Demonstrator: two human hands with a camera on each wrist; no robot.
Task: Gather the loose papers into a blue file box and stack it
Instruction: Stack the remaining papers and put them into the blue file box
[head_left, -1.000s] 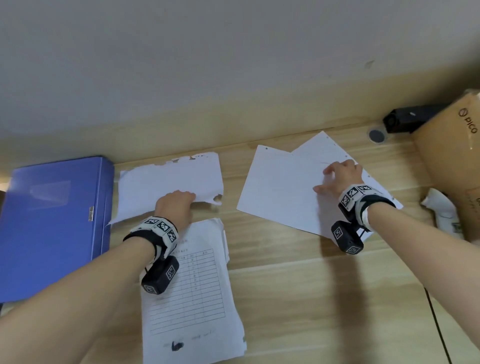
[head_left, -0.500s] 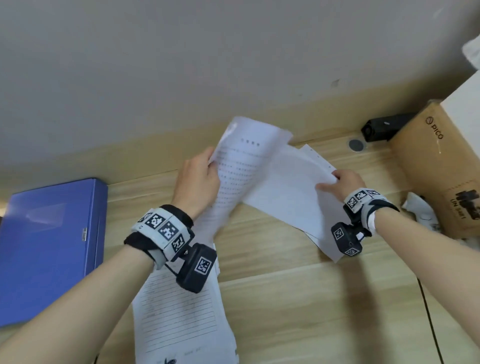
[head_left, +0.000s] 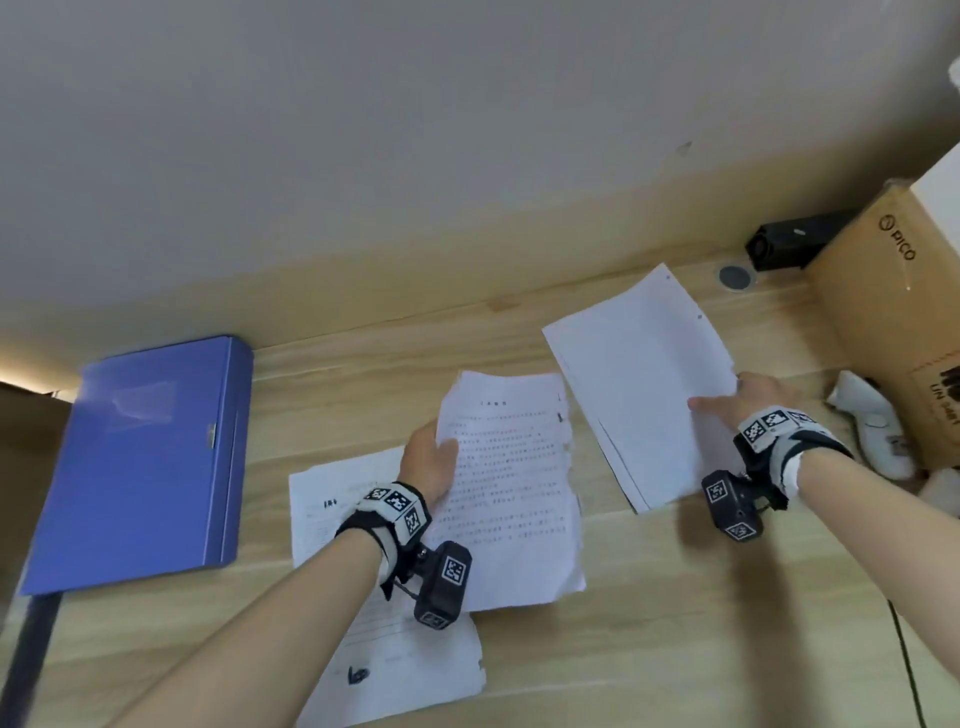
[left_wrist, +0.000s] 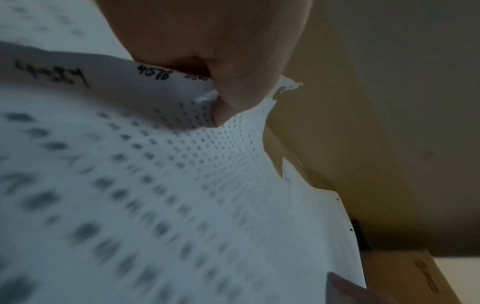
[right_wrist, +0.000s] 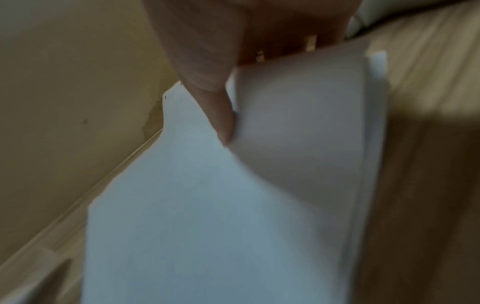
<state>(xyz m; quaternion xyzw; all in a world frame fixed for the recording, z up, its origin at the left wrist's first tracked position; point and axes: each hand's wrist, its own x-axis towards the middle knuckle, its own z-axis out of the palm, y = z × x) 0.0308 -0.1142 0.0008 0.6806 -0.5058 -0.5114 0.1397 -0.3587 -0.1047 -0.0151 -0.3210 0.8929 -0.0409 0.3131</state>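
A shut blue file box (head_left: 150, 457) lies flat at the desk's left. My left hand (head_left: 428, 460) pinches the left edge of a printed sheet with a torn right edge (head_left: 511, 488), thumb on top; the left wrist view shows the same printed sheet (left_wrist: 182, 195) under the thumb. That sheet overlaps a form sheet (head_left: 395, 660) lying flat on the desk. My right hand (head_left: 737, 402) pinches the right edge of blank white sheets (head_left: 644, 384), thumb on top; in the right wrist view the blank sheets (right_wrist: 207, 205) curl up at the grip.
A brown cardboard box (head_left: 904, 322) stands at the right with a white controller (head_left: 872, 431) at its foot. A black device (head_left: 795, 244) and a round grommet (head_left: 735, 275) sit by the back wall (head_left: 467, 156). A dark cable (head_left: 909, 670) runs along the wooden desk (head_left: 675, 623) at the right.
My left hand has brought the printed sheet down and toward me, onto the form sheet. The right hand has turned the blank sheets and drawn them right.
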